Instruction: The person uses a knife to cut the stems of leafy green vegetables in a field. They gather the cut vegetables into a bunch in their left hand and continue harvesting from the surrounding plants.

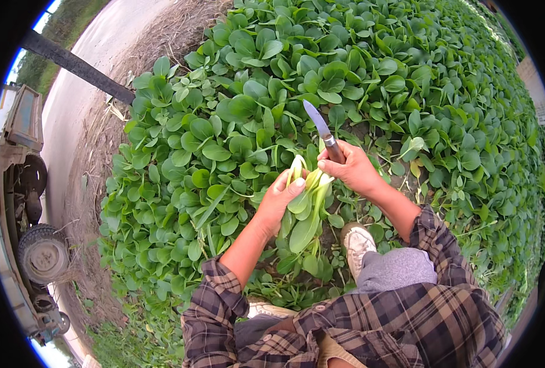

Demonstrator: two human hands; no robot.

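Observation:
My left hand grips a cut leafy green plant, its pale stem end up and its broad leaves hanging down. My right hand holds a knife by its brown wooden handle, the blade pointing up and away from me. The thumb and fingertips of that hand also touch the pale stems beside the handle. Whether the stems in the two hands belong to one plant or several, I cannot tell. Dense rows of the same leafy greens grow around both hands.
My shoe stands among low plants, with the other shoe nearer my body. A dark post leans at the bed's upper left edge. Left of it run a pale road and a parked vehicle with a rubber-tyred wheel.

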